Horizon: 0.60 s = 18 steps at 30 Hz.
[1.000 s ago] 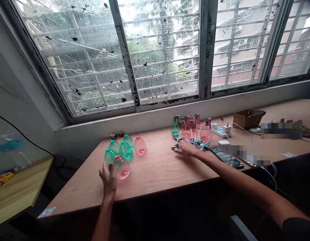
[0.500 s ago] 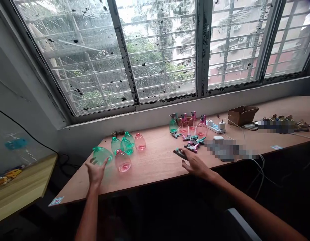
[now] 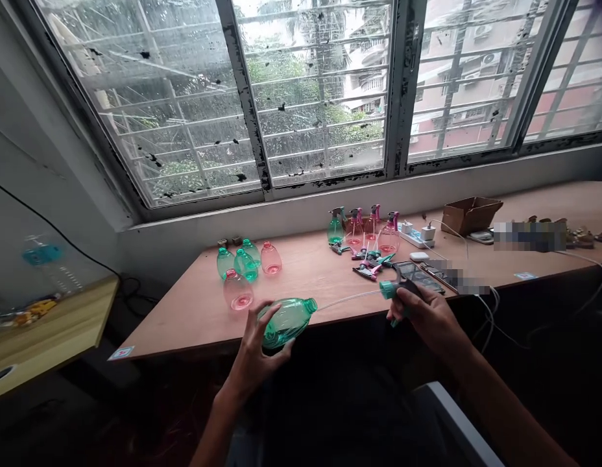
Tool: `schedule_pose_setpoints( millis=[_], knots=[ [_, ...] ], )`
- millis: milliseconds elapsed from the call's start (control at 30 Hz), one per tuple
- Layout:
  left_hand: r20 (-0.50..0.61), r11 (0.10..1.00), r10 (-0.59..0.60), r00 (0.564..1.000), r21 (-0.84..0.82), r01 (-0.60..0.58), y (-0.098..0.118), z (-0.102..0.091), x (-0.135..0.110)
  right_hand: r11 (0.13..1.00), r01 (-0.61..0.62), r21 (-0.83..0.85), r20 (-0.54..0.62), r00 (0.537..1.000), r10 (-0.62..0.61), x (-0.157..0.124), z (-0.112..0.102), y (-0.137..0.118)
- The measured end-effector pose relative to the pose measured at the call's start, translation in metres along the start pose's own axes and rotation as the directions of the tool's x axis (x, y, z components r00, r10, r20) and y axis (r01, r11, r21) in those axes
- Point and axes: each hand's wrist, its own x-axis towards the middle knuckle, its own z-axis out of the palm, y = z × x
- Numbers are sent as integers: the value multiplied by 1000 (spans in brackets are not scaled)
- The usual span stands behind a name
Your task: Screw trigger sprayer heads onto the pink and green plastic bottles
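Note:
My left hand (image 3: 262, 340) is closed around a green see-through bottle (image 3: 288, 319), tilted on its side with its open neck pointing right. In my right hand (image 3: 425, 314) is a spray trigger head (image 3: 396, 290) with a green collar and dark body. Its thin clear tube (image 3: 349, 299) stretches left, its tip at the bottle's mouth; whether the tip is inside I cannot tell. Both hands are in front of the table's near edge. Behind my left hand stand a pink bottle (image 3: 238, 292), another pink bottle (image 3: 270, 259) and several open green bottles (image 3: 245, 266).
Loose spray heads (image 3: 369, 266) lie mid-table, before several assembled spray bottles (image 3: 388, 237). A power strip (image 3: 418, 235), a cardboard box (image 3: 471, 214) and white cables (image 3: 495, 301) are on the right. A lower wooden table (image 3: 94, 318) stands at the left.
My left hand has brought the green bottle right and toward me, tipping it sideways. My right hand has moved right and nearer with the spray head, its tube now pointing at the bottle's neck.

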Motion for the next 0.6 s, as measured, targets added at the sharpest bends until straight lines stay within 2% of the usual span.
schedule_pose_setpoints(
  millis=[200,333,433,600],
  knots=[
    [27,998,46,999,-34,-45,16,-1,2,999,-46,-25,91,995,48,-4,14,9],
    [12,1000,12,1000,-19,-11,13,-3,4,1000,-2,11,-14,1000,2,4,8,4],
    [-2,1000,-2,1000,-11,2,6,-4,7,999,32,-26,-83,996,-34,11,3,1],
    [27,1000,23,999,-21,-23,0,0,23,999,11,-51,-12,1000,-11,18,9,10]
  ],
)
